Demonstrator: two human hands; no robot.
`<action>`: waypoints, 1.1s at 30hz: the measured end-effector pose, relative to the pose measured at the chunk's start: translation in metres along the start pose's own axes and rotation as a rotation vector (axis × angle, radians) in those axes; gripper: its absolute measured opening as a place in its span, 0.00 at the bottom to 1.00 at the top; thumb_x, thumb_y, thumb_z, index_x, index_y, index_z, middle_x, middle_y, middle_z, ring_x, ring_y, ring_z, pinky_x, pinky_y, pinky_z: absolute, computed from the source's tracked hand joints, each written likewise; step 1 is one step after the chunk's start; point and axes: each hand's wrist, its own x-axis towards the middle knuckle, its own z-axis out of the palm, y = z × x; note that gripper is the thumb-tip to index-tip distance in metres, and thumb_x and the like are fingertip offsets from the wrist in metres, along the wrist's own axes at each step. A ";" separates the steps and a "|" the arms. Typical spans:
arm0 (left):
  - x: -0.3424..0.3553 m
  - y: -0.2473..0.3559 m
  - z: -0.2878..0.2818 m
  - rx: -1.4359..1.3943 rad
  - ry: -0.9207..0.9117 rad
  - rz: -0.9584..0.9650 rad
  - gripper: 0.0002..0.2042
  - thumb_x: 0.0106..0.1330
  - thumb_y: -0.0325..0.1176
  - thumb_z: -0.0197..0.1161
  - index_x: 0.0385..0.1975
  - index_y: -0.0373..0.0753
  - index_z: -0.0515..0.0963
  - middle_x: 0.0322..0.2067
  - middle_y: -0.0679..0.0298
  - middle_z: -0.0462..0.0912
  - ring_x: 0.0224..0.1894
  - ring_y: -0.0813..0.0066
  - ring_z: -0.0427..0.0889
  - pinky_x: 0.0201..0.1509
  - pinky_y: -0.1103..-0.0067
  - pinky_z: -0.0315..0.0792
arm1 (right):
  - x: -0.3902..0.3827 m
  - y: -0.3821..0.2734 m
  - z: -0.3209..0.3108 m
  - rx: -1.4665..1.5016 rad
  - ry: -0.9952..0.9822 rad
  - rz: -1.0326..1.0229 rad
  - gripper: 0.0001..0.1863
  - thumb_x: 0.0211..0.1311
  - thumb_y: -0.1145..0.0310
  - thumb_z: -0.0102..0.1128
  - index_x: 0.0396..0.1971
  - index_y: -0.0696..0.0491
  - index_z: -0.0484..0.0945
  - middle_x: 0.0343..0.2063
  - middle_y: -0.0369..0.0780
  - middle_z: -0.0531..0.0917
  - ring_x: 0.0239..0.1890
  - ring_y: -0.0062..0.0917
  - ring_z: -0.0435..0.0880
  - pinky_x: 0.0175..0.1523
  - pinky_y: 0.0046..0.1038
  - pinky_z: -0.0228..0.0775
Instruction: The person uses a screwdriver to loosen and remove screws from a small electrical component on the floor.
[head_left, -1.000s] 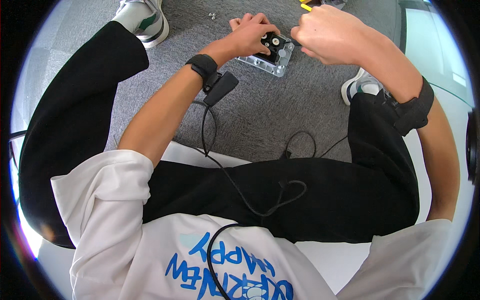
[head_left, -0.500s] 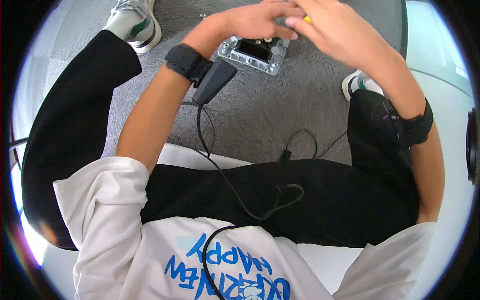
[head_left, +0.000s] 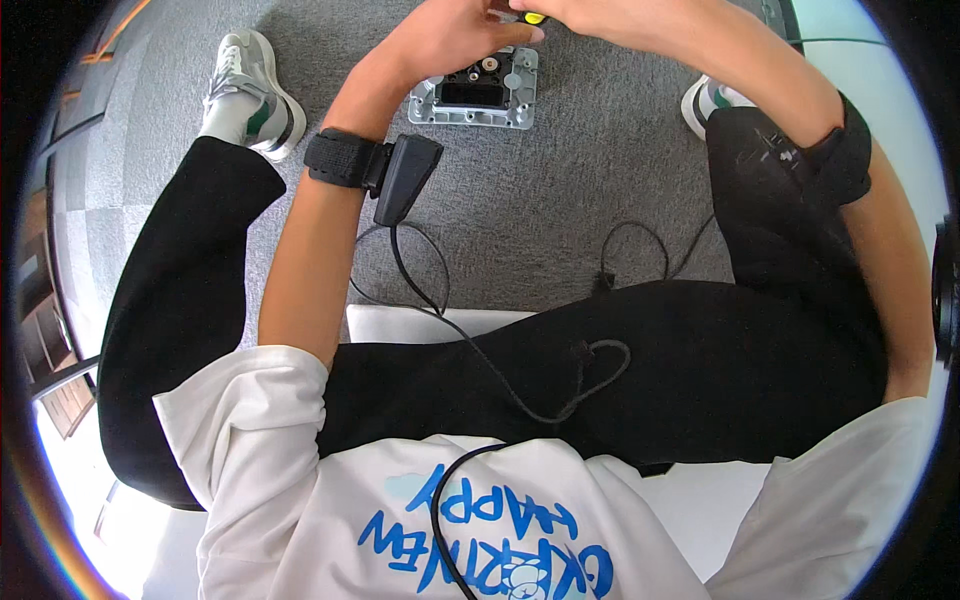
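Observation:
A grey housing (head_left: 520, 95) with a black middle part and small silver round pieces lies on the carpet at the top centre. Just beyond it, at the picture's upper edge, my left hand (head_left: 460, 35) is beside a small yellow tool (head_left: 534, 18), thumb reaching toward it; its other fingers are mostly out of view. My right hand (head_left: 570, 15) meets it there, fingers bent round the yellow tool. What lies between the fingertips is largely hidden.
I sit with legs apart, a shoe (head_left: 250, 90) either side. Black cables (head_left: 440, 265) run from the left wrist device (head_left: 405, 175) across carpet (head_left: 520, 220) and lap. A white panel (head_left: 880, 90) stands at the right; dark frames (head_left: 50, 280) show at the far left.
Both hands have moved away from over the housing toward the top edge, with the yellow tool. More of the housing now shows, and the view has shifted, revealing the left side of the room.

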 end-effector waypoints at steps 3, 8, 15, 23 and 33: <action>0.000 -0.004 -0.008 -0.115 -0.055 -0.044 0.09 0.69 0.26 0.66 0.46 0.33 0.79 0.40 0.61 0.85 0.42 0.75 0.80 0.52 0.75 0.75 | -0.007 0.011 -0.003 0.214 0.108 -0.446 0.05 0.55 0.79 0.60 0.32 0.59 0.80 0.37 0.51 0.81 0.44 0.48 0.81 0.49 0.41 0.73; 0.001 0.006 -0.010 -0.146 -0.149 0.014 0.10 0.68 0.24 0.65 0.48 0.33 0.78 0.39 0.66 0.83 0.43 0.79 0.78 0.52 0.76 0.74 | -0.002 0.018 0.003 0.154 -0.127 -0.492 0.12 0.48 0.85 0.59 0.35 0.58 0.79 0.46 0.49 0.75 0.53 0.46 0.75 0.53 0.39 0.70; -0.002 0.018 -0.009 -0.131 0.003 -0.133 0.17 0.66 0.26 0.70 0.53 0.33 0.77 0.40 0.66 0.84 0.45 0.80 0.80 0.53 0.76 0.76 | -0.006 0.006 -0.019 0.259 -0.181 0.010 0.20 0.63 0.66 0.58 0.52 0.60 0.75 0.46 0.57 0.82 0.51 0.51 0.82 0.57 0.43 0.74; 0.001 0.016 0.010 -0.007 0.175 -0.097 0.22 0.64 0.30 0.74 0.55 0.35 0.74 0.41 0.64 0.84 0.44 0.76 0.81 0.50 0.75 0.77 | -0.004 0.000 -0.022 0.040 -0.033 -0.031 0.20 0.67 0.58 0.58 0.37 0.63 0.85 0.31 0.57 0.86 0.38 0.52 0.88 0.45 0.46 0.80; 0.002 -0.007 -0.001 -0.487 -0.020 -0.110 0.16 0.71 0.23 0.64 0.56 0.35 0.74 0.50 0.65 0.81 0.53 0.76 0.80 0.61 0.75 0.73 | 0.001 0.009 -0.011 0.286 0.047 -0.301 0.14 0.63 0.69 0.63 0.45 0.61 0.78 0.46 0.53 0.79 0.52 0.46 0.80 0.58 0.40 0.72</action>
